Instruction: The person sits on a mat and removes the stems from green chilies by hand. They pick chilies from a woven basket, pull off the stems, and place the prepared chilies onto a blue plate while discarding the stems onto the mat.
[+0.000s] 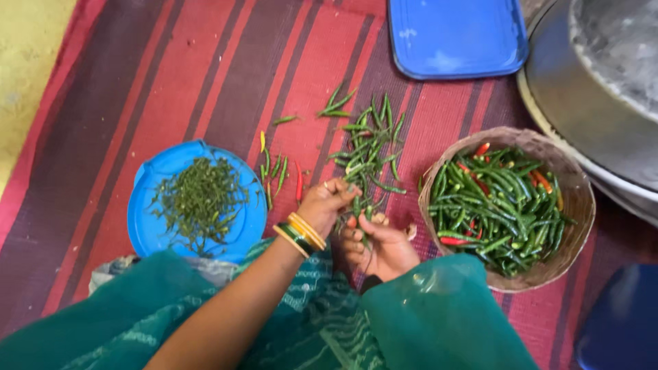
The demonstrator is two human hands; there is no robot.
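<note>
2 hands work over a red mat [205, 75] with dark stripes, laid on a yellowish floor [24, 62]. Beyond lie a blue rectangular lid [456, 34] and, at right, a large metal vessel [589, 89]. A woven basket [576, 205] of green and red chillies sits just right of the hands; a round blue lid [147, 233] heaped with green stems lies left. Loose chillies [367, 147] are scattered between. The left hand [325, 202] pinches a green chilli [356, 204]; the right hand [380, 247], palm up, cups several more.
</note>
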